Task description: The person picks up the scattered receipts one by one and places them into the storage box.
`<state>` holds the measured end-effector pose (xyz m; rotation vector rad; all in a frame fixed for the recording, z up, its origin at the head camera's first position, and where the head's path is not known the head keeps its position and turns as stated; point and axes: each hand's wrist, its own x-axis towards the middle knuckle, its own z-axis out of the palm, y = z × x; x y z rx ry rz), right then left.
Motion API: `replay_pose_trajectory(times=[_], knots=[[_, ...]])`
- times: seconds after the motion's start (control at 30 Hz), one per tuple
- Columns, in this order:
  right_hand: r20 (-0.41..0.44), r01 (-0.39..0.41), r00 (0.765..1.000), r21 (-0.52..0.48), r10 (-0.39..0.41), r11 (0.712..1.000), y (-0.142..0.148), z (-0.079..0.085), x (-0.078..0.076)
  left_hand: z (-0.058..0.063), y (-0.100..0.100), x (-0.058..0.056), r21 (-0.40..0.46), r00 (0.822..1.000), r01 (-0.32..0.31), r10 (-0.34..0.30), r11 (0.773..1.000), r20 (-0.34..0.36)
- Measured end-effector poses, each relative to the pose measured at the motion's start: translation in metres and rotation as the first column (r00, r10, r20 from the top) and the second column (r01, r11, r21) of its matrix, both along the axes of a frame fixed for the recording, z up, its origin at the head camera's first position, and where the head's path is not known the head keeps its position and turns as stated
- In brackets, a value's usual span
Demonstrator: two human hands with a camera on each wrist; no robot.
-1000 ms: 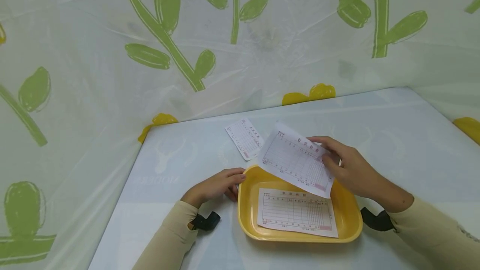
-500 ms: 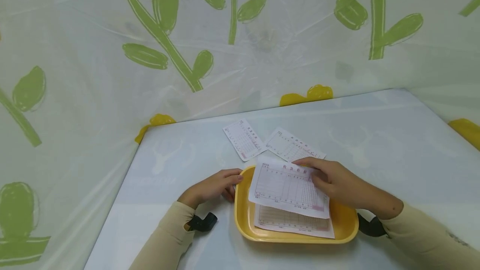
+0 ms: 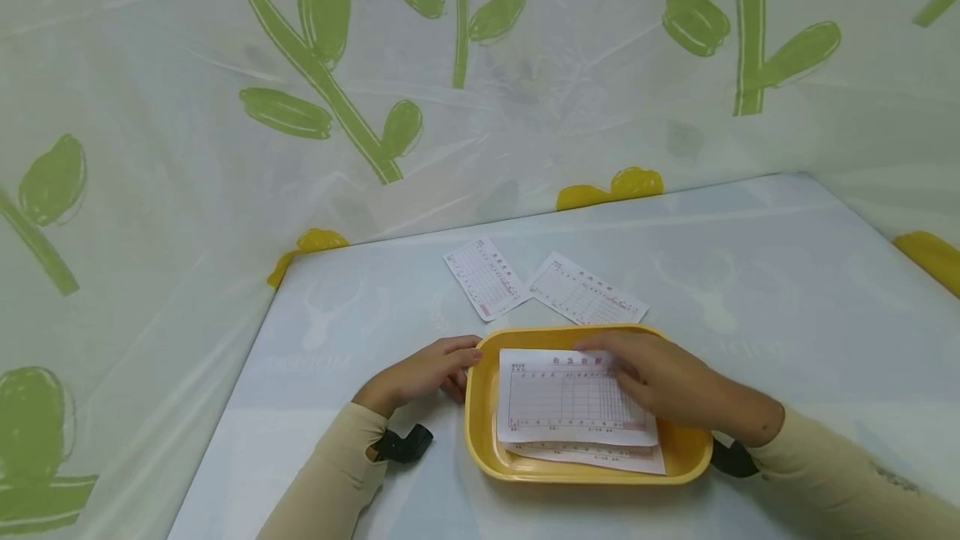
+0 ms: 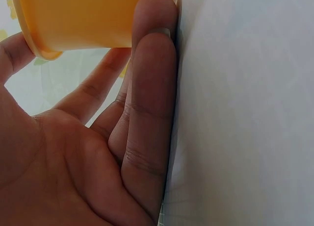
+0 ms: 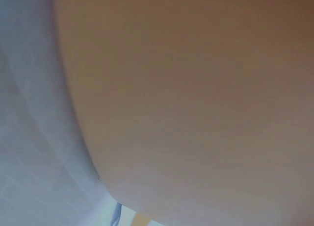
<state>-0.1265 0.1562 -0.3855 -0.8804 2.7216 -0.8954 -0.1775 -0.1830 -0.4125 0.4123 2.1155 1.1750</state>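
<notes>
A yellow tray (image 3: 588,477) stands on the table in the head view. My left hand (image 3: 427,369) holds its left end; in the left wrist view the thumb touches the rim of the tray (image 4: 88,20) and the other fingers reach under and beside its wall. Over the tray, my right hand (image 3: 667,377) pinches the upper right part of a printed receipt slip (image 3: 562,398). That slip lies over another receipt slip (image 3: 637,461), whose lower edge shows. The right fingertips are partly hidden. Mostly a blurred palm (image 5: 186,113) fills the right wrist view.
Two more receipt slips, one at the left (image 3: 486,280) and one at the right (image 3: 588,290), lie on the pale table (image 3: 360,290) beyond the tray. Behind the table hangs a white sheet (image 3: 525,123) with a green plant pattern.
My right hand has lowered the held slip toward me and into the tray, covering most of the slip there. The right-hand slip on the table has come into view. My left hand stays at the tray.
</notes>
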Motion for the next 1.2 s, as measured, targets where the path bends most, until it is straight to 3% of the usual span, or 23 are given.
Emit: replay_pose_trajectory(times=[0.27,0.53,0.73,0.87,1.07,1.2], knots=[[-0.078,-0.011,0.997,0.118,0.02,0.993,-0.004,-0.003,0.002,0.001,0.0,0.0,-0.001,1.0,0.002,-0.002,1.0,0.002],[-0.177,-0.014,0.982,0.262,0.063,0.965,-0.006,-0.005,0.004,0.003,0.0,0.0,-0.007,1.0,-0.005,0.005,1.0,0.008],[-0.173,-0.014,0.982,0.334,0.076,0.942,-0.008,-0.004,0.005,0.002,-0.001,0.0,-0.004,1.0,-0.014,0.014,1.0,0.013],[-0.199,-0.011,0.976,0.365,0.09,0.931,-0.009,-0.005,0.005,0.001,-0.001,-0.001,-0.005,1.0,-0.01,0.01,1.0,0.011],[-0.3,-0.016,0.945,0.354,0.129,0.935,-0.007,-0.011,0.005,0.001,-0.001,-0.001,-0.006,1.0,-0.012,0.012,1.0,0.013],[-0.31,-0.032,0.939,0.349,0.148,0.936,-0.007,-0.014,0.004,0.001,-0.001,0.0,-0.003,1.0,-0.017,0.017,1.0,0.018]])
